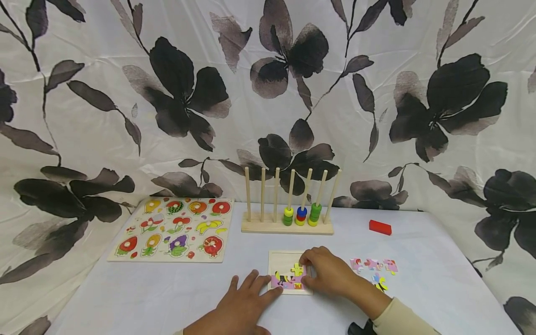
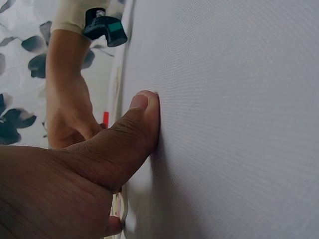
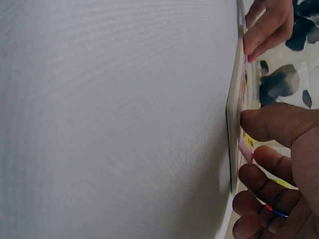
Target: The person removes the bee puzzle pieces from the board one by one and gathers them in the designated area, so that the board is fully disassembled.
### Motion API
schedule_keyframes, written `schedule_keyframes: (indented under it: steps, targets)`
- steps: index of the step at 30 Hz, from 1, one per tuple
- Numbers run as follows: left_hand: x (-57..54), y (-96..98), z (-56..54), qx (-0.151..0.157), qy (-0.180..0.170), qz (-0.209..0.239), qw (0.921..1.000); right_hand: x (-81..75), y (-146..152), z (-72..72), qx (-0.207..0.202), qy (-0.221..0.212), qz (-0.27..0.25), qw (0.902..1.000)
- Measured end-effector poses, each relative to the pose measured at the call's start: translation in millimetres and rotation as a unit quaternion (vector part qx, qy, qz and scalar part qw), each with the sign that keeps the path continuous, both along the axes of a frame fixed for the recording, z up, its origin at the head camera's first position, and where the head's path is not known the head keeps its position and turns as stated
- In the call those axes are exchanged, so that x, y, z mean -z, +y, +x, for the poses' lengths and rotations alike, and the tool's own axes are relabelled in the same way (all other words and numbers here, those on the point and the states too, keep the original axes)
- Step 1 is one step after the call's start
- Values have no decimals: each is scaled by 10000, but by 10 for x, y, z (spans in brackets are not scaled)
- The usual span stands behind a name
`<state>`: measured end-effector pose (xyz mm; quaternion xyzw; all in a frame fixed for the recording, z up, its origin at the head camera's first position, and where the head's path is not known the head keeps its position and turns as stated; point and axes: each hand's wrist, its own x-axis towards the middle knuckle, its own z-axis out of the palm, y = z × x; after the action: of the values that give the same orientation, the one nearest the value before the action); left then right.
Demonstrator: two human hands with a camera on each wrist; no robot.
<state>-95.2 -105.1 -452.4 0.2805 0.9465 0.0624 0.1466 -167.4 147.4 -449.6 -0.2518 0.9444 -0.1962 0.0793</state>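
Note:
A square wooden puzzle tray [image 1: 276,257] lies on the table, its lower part filled with pink and yellow jigsaw pieces [image 1: 286,280] showing a bee. My right hand [image 1: 328,272] is at the tray's right side. Between its thumb and fingers a pink puzzle piece [image 3: 245,151] stands tilted up from the tray, as the right wrist view shows. My left hand [image 1: 250,300] lies with fingers spread, its fingertips touching the tray's left and lower edge. The left thumb [image 2: 142,117] shows large in the left wrist view.
Loose puzzle pieces [image 1: 372,264] lie right of the tray, some beside my right forearm. Behind stands a wooden peg rack [image 1: 286,227] with coloured rings. A fruit puzzle board [image 1: 167,235] lies at the left, a red block [image 1: 380,227] at the right. A floral cloth hangs behind.

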Motion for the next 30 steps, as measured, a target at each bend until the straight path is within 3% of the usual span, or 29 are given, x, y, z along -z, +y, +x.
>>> schedule_keyframes:
  steps: [18,30]
  targets:
    - [-10,6,-11,1,-22,-101,9999,22,7,-19,-188,153,11,9997]
    - [6,-7,-13,31,-16,-79,10000,21,80,9,117,232,127,9996]
